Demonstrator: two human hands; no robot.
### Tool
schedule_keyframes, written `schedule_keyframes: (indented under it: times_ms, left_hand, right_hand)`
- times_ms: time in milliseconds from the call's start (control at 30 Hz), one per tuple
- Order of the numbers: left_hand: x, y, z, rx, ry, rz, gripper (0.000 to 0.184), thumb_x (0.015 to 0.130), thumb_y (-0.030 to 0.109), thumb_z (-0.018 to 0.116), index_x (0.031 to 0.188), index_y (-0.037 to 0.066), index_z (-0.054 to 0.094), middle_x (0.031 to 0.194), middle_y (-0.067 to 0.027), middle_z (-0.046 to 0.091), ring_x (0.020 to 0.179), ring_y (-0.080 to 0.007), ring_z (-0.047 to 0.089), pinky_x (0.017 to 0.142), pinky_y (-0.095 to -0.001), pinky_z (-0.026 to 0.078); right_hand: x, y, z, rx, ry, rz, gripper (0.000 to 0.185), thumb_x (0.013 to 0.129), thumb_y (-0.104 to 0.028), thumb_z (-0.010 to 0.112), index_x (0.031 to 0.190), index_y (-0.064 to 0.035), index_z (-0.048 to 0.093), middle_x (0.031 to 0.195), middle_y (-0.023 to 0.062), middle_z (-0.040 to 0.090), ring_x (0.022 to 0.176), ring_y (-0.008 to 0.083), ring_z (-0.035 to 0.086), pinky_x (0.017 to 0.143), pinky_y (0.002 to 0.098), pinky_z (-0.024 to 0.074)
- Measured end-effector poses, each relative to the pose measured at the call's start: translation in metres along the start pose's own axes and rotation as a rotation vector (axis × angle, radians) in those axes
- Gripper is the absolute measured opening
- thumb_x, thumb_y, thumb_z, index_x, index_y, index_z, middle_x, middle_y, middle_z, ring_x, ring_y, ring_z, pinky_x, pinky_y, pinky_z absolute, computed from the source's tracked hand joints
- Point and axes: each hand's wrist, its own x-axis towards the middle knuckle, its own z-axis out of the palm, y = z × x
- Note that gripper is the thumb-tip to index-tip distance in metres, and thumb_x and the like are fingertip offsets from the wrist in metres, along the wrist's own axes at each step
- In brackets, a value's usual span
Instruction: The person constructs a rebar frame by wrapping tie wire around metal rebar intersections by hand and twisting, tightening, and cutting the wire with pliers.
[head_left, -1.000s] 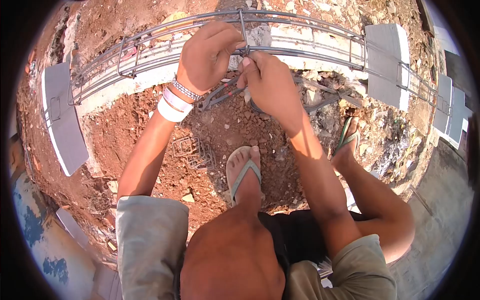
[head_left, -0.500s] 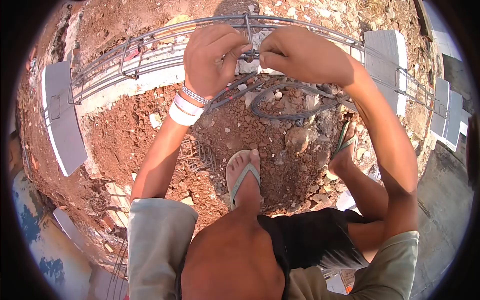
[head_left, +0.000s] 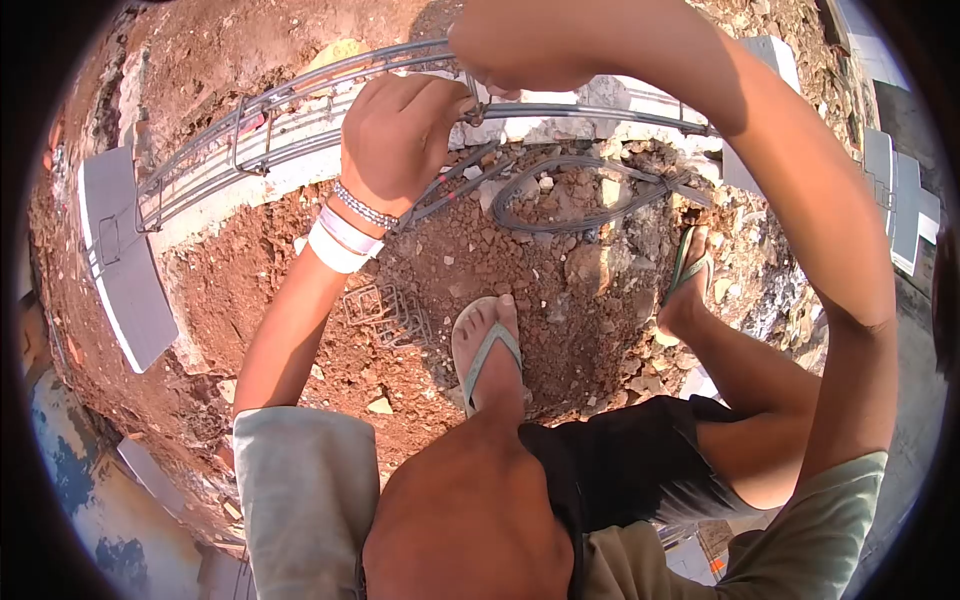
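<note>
A long cage of steel bars (head_left: 590,112) with square stirrups runs across the top of the view. My left hand (head_left: 398,138), with bracelets at its wrist, is closed at a crossing of bar and stirrup (head_left: 475,100); what its fingertips pinch is too small to name. Over the upper bars, just right of that crossing, my right hand (head_left: 525,45) is bent at the wrist, its fingers mostly hidden behind the back of the hand. Below the cage lies a coil of thin dark wire (head_left: 510,205) on the soil.
Grey boards (head_left: 125,255) stand at the left and more grey boards (head_left: 905,190) at the far right. Several small square stirrups (head_left: 385,315) lie on the reddish soil, left of my sandalled foot (head_left: 490,345). My other foot (head_left: 688,280) is at the right.
My right hand has moved from below the crossing up and over the bars, its elbow swinging out to the right. The left hand stays at the crossing, slightly lower. The wire coil is now uncovered.
</note>
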Motion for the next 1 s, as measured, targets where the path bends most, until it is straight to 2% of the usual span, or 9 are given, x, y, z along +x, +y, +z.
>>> schedule_keyframes:
  times_ms: [200, 233, 267, 333, 433, 533, 667, 767, 1000]
  left_hand:
    - [0.003, 0.021, 0.006, -0.238, 0.029, -0.467, 0.015, 0.093, 0.008, 0.069, 0.104, -0.001, 0.074, 0.089, -0.0151, 0.076, 0.084, -0.0270, 0.075, 0.074, -0.0340, 0.056]
    - [0.002, 0.020, 0.012, -0.269, 0.060, -0.517, 0.017, 0.093, 0.009, 0.069, 0.106, -0.001, 0.074, 0.089, -0.0153, 0.076, 0.085, -0.0256, 0.076, 0.075, -0.0331, 0.056]
    - [-0.001, 0.019, 0.018, -0.305, 0.088, -0.568, 0.018, 0.094, 0.010, 0.069, 0.107, -0.002, 0.074, 0.089, -0.0154, 0.077, 0.086, -0.0242, 0.076, 0.075, -0.0321, 0.056]
    - [-0.011, 0.024, 0.024, -0.206, 0.174, -0.512, 0.016, 0.094, 0.007, 0.069, 0.106, -0.002, 0.074, 0.089, -0.0147, 0.077, 0.086, -0.0232, 0.076, 0.077, -0.0318, 0.056]
    - [-0.012, 0.027, 0.033, -0.195, 0.291, -0.356, 0.012, 0.094, 0.002, 0.066, 0.103, -0.001, 0.074, 0.091, -0.0144, 0.076, 0.087, -0.0227, 0.075, 0.081, -0.0339, 0.057]
    - [-0.017, 0.010, 0.035, -0.193, 0.284, -0.072, 0.015, 0.087, -0.006, 0.069, 0.100, 0.001, 0.074, 0.096, -0.0129, 0.074, 0.092, -0.0263, 0.073, 0.086, -0.0407, 0.058]
    - [-0.028, -0.004, 0.039, -0.080, 0.250, 0.154, 0.029, 0.074, -0.007, 0.076, 0.098, 0.009, 0.077, 0.097, -0.0049, 0.068, 0.088, -0.0260, 0.067, 0.083, -0.0395, 0.055]
    - [-0.014, -0.009, 0.034, 0.210, 0.328, 0.418, 0.035, 0.068, -0.002, 0.080, 0.098, 0.016, 0.080, 0.098, 0.0005, 0.063, 0.083, -0.0209, 0.057, 0.077, -0.0344, 0.047]
    - [0.017, -0.002, -0.007, 0.484, -0.144, 0.596, 0.021, 0.082, 0.017, 0.066, 0.102, 0.014, 0.065, 0.096, 0.0019, 0.065, 0.105, -0.0181, 0.061, 0.086, -0.0356, 0.048]
  right_hand:
    - [0.004, 0.020, 0.077, -0.159, 0.305, -0.106, 0.015, 0.086, -0.013, 0.064, 0.083, 0.0012, 0.067, 0.076, 0.0186, 0.065, 0.080, 0.0388, 0.067, 0.071, 0.0463, 0.0545]
    - [0.008, 0.016, 0.083, -0.118, 0.414, -0.164, 0.010, 0.078, -0.004, 0.064, 0.081, -0.0005, 0.073, 0.067, 0.0182, 0.067, 0.064, 0.0290, 0.070, 0.056, 0.0406, 0.0544]
    - [0.008, 0.016, 0.086, -0.091, 0.359, -0.094, 0.010, 0.080, -0.008, 0.064, 0.081, 0.0000, 0.071, 0.071, 0.0189, 0.067, 0.069, 0.0325, 0.069, 0.061, 0.0434, 0.0543]
    - [0.006, 0.012, 0.088, -0.037, 0.237, 0.056, 0.017, 0.085, -0.015, 0.062, 0.081, 0.0010, 0.066, 0.078, 0.0202, 0.065, 0.079, 0.0394, 0.066, 0.073, 0.0490, 0.0540]
    - [0.001, 0.020, 0.099, 0.079, 0.516, -0.085, 0.010, 0.075, -0.008, 0.068, 0.070, 0.0010, 0.070, 0.066, 0.0190, 0.067, 0.060, 0.0303, 0.068, 0.052, 0.0415, 0.0524]
    - [0.005, 0.040, 0.077, 0.071, 0.277, -0.062, 0.017, 0.085, -0.013, 0.060, 0.082, 0.0005, 0.069, 0.078, 0.0162, 0.067, 0.077, 0.0337, 0.069, 0.070, 0.0451, 0.0539]
    - [0.032, 0.030, 0.022, -0.246, -0.109, -0.136, 0.015, 0.089, -0.004, 0.061, 0.092, 0.0055, 0.072, 0.084, 0.0224, 0.071, 0.076, 0.0347, 0.070, 0.065, 0.0412, 0.0532]
    - [0.038, 0.011, 0.005, -0.306, -0.105, -0.101, 0.014, 0.088, -0.006, 0.063, 0.093, 0.0040, 0.071, 0.082, 0.0205, 0.069, 0.074, 0.0326, 0.068, 0.064, 0.0407, 0.0527]
    - [0.006, -0.038, -0.012, -0.150, 0.181, 0.186, 0.014, 0.087, -0.012, 0.068, 0.093, 0.0003, 0.068, 0.076, 0.0160, 0.065, 0.068, 0.0277, 0.063, 0.063, 0.0394, 0.0515]
